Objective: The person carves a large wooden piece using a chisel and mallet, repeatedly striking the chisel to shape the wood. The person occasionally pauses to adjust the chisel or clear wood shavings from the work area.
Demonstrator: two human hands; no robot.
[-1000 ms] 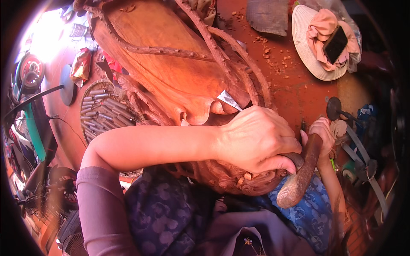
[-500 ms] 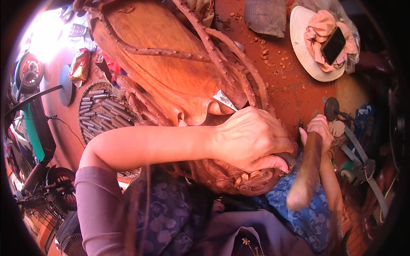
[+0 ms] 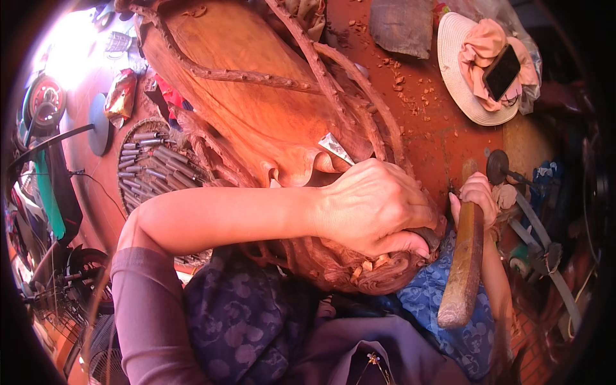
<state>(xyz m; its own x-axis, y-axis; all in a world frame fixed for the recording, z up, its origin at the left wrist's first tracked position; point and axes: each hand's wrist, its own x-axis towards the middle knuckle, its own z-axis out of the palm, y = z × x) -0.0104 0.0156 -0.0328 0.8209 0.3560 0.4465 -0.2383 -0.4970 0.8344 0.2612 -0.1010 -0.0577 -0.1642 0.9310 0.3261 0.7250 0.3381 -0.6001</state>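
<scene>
My left hand is closed around a chisel, whose flared metal end sticks out beyond the knuckles. A dark end shows by the thumb, and the rest is hidden in the fist. Below the fist is a swirled, carved part of the reddish-brown wood carving, with several pale chips on it. To the right, my right hand grips a wooden mallet, its thick worn end hanging down toward me, apart from the chisel.
At the left stands a round basket of many carving tools. A straw hat holding pink cloth and a phone lies at the far right. Beside it are a grey board and scattered shavings. Blue patterned cloth drapes below the carving.
The mallet, blurred before, now looks sharper, and its thick end has shifted slightly right and nearer to me. My left hand keeps its place on the chisel.
</scene>
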